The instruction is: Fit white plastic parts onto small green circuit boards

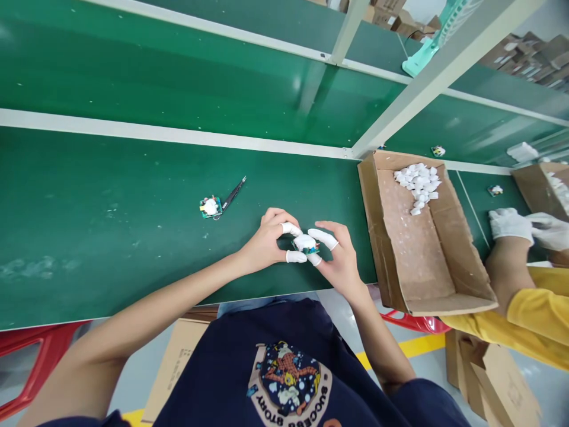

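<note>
Between both hands, just above the green table, is a small green circuit board (306, 244) with a white, puffy piece on its top. My left hand (278, 240) grips its left side with thumb and index finger, both in white finger cots. From the right, my right hand (335, 252) pinches the same board with its cotted thumb and finger. To the left on the table lies a second circuit board (210, 206) with a similar white piece. Black tweezers (233, 194) rest against or right beside that board, their tips pointing up and right.
At the right stands an open cardboard box (418, 261) holding a heap of small white pieces (418, 182). Beyond it, a co-worker's gloved hands (511, 226) work by another cardboard box (540, 184). A white metal post (400, 112) rises behind the nearer box.
</note>
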Action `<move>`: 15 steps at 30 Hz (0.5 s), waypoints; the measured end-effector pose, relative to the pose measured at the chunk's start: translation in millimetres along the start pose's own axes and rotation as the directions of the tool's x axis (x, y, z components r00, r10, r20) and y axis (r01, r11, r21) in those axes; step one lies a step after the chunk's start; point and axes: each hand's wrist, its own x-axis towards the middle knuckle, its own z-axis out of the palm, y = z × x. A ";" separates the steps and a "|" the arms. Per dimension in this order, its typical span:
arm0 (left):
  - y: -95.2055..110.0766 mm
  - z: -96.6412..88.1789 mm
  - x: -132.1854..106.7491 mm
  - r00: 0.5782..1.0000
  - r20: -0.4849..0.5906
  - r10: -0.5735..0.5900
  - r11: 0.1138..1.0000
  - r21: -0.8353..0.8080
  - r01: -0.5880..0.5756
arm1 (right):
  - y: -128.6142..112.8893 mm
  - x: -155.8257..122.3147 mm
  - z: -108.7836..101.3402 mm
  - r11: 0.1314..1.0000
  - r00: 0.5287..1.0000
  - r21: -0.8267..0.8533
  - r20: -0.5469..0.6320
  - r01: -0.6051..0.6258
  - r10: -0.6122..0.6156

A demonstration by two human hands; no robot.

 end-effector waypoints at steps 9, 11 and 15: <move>-0.4 0.6 -1.0 1.000 -0.017 0.026 0.989 0.147 -0.023 | 7.1 -6.1 10.1 0.997 0.998 -0.071 0.055 0.019 -0.015; 0.2 1.0 -1.2 0.999 -0.022 0.029 0.989 0.146 -0.026 | 1.5 -4.2 8.1 0.995 0.998 -0.102 0.055 -0.004 0.010; 1.5 2.2 -1.8 1.000 -0.013 0.018 0.992 0.126 -0.016 | -28.5 1.3 -28.7 0.984 0.982 -0.175 0.172 -0.042 0.073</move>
